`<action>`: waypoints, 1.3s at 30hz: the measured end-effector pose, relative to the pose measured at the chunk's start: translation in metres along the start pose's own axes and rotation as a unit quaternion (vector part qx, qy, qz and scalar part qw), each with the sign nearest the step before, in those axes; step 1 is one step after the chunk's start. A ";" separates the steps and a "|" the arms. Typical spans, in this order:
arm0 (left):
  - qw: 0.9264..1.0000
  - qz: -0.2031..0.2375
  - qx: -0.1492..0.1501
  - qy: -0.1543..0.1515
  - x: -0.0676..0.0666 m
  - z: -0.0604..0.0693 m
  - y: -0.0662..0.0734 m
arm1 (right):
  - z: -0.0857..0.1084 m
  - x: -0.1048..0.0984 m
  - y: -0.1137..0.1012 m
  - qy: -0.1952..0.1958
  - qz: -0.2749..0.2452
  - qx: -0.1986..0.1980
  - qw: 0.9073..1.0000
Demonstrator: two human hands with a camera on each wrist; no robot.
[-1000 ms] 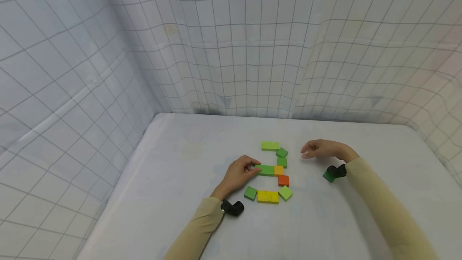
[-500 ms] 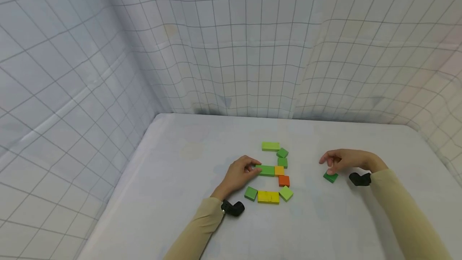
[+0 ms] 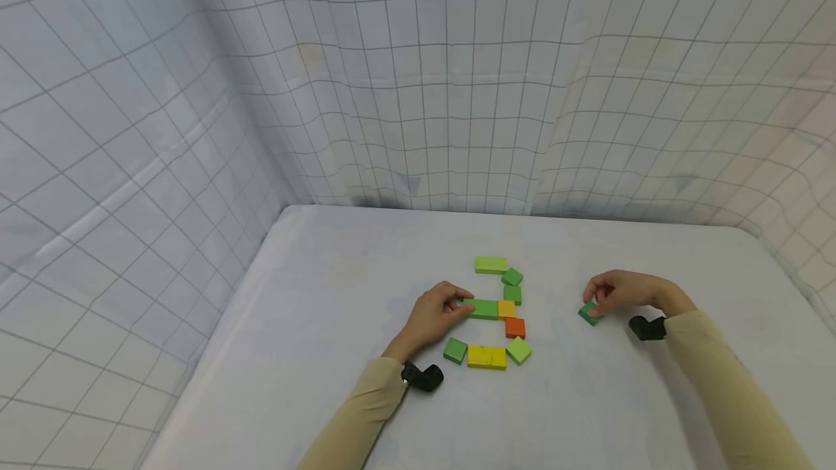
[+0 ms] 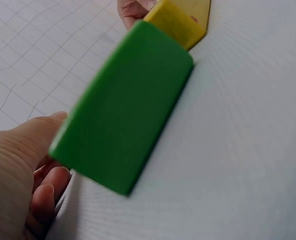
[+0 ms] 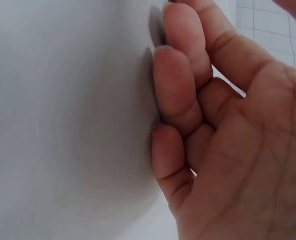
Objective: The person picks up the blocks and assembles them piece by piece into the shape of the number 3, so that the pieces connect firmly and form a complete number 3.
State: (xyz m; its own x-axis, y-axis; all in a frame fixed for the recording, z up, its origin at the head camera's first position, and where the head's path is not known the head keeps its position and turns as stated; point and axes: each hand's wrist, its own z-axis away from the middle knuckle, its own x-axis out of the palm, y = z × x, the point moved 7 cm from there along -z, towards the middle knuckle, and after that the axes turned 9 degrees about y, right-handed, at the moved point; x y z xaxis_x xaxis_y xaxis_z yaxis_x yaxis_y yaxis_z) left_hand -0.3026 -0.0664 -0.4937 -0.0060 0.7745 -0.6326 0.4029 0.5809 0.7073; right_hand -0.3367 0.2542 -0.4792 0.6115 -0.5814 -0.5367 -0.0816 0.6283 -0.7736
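Note:
In the head view my left hand (image 3: 431, 316) pinches the left end of a long green block (image 3: 485, 309) between thumb and index finger. An orange block (image 3: 506, 309) adjoins that block's right end. In the left wrist view my left thumb (image 4: 38, 132) is beside a large-looking green block (image 4: 123, 105), with a yellow block (image 4: 173, 22) beyond; I cannot tell which green block this is. Farther right, my right hand (image 3: 620, 291) pinches a small dark green block (image 3: 586, 313), which looks slightly tilted. The right wrist view shows curled fingers (image 5: 173, 80); the block is hidden there.
Below the orange block lies a red block (image 3: 514, 328). A yellow block (image 3: 486, 357) lies between a green block (image 3: 455, 350) and a lime block (image 3: 519, 350). Two small green blocks (image 3: 512, 294) and a long lime block (image 3: 490, 265) lie at the back. White table (image 3: 326, 354).
My right hand has moved right and down from beside the row of blocks to the dark green block, and now pinches and shifts it slightly left. The left hand stays put.

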 end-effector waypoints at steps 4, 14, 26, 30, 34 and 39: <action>1.000 0.002 0.000 0.002 -0.001 0.000 0.000 | -0.004 -0.002 -0.002 0.040 0.011 0.022 0.999; 1.000 0.004 0.000 0.002 0.000 0.000 -0.001 | -0.007 -0.003 -0.004 0.154 0.063 0.036 0.985; 1.000 0.004 0.005 0.006 -0.001 0.001 0.000 | -0.008 0.005 -0.001 0.152 0.074 0.074 0.983; 1.000 0.002 0.006 0.006 0.000 0.000 -0.001 | -0.010 0.003 -0.008 0.151 0.082 0.070 0.983; 1.000 -0.001 0.005 0.004 0.000 -0.001 -0.001 | -0.017 -0.002 -0.012 0.165 0.091 0.074 0.979; 1.000 -0.001 0.005 0.003 -0.001 0.000 -0.001 | -0.034 -0.007 -0.014 0.182 0.091 0.086 0.975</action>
State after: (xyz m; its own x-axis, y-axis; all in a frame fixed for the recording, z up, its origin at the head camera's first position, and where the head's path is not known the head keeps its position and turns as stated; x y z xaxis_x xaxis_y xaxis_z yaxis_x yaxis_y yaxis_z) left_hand -0.3033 -0.0673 -0.4934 -0.0125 0.7749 -0.6320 0.4114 0.5801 0.7031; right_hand -0.3665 0.2322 -0.4755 0.2768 -0.5771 -0.7684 -0.0112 0.7976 -0.6031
